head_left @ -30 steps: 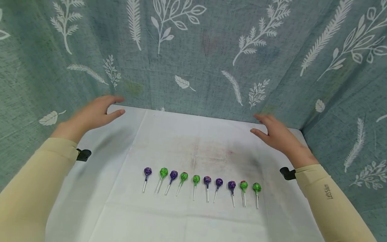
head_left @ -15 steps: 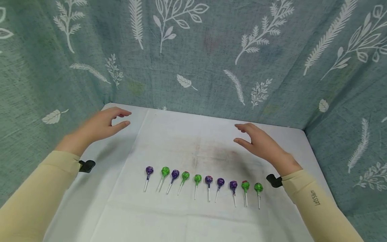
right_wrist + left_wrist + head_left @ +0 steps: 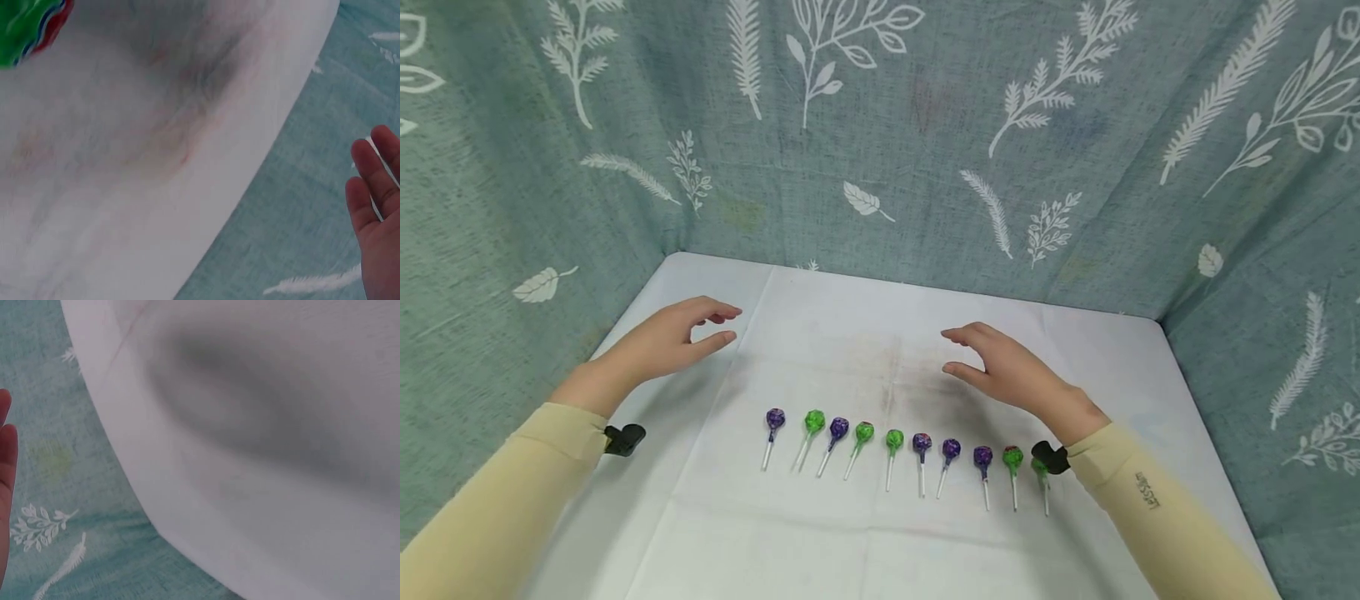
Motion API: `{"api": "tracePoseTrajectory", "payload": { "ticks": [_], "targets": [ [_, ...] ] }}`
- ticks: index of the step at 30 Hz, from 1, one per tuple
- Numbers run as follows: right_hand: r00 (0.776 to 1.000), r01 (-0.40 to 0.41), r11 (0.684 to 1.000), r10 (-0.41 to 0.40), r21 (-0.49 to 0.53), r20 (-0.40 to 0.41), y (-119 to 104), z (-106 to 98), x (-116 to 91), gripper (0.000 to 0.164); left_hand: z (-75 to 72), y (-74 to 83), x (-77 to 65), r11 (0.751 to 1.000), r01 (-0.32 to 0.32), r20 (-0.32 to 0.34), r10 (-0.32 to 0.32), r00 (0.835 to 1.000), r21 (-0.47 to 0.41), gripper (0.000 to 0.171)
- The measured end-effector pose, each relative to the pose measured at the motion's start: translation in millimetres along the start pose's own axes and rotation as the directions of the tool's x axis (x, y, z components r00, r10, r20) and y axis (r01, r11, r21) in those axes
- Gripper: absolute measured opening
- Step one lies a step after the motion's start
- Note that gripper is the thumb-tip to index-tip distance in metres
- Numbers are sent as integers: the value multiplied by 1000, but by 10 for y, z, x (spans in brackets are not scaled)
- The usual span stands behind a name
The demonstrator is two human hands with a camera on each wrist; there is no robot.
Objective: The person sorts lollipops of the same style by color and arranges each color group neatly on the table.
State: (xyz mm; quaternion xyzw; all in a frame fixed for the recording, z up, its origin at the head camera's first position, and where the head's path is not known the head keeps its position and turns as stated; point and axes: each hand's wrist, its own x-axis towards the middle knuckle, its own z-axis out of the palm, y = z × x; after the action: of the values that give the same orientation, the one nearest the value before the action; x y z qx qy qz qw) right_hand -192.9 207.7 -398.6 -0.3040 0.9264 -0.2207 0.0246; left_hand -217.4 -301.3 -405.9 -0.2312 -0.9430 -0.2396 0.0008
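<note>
Several wrapped lollipops, some purple and some green, lie in a row across the table, their white sticks toward the front. A purple lollipop [image 3: 775,419] is at the left end. The green lollipop [image 3: 1041,469] at the right end is partly hidden by the black wrist camera. My left hand [image 3: 673,337] hovers above the table at the left, fingers relaxed, holding nothing. Above the table behind the row is my right hand [image 3: 1003,367], also holding nothing, thumb and fingers apart. In the right wrist view, part of a green lollipop [image 3: 28,28] shows at the top left corner.
A white cloth covers the table [image 3: 760,542], with faint reddish stains behind the row. A blue-green curtain [image 3: 895,142] with white leaf prints stands along the back and both sides. Black cameras [image 3: 625,439] sit on both wrists.
Both hands have come down and nearer from the back of the table. The right hand has also moved left, and the left hand slightly right. The lollipops lie as before.
</note>
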Motion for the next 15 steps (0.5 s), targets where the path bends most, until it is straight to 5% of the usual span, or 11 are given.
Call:
{"api": "tracePoseTrajectory", "payload": {
  "ticks": [15],
  "targets": [
    [991,109,993,-104,-52,87,-357,378,204,45,266,158,-145,998,-66,76,65,995,9,44]
  ]
}}
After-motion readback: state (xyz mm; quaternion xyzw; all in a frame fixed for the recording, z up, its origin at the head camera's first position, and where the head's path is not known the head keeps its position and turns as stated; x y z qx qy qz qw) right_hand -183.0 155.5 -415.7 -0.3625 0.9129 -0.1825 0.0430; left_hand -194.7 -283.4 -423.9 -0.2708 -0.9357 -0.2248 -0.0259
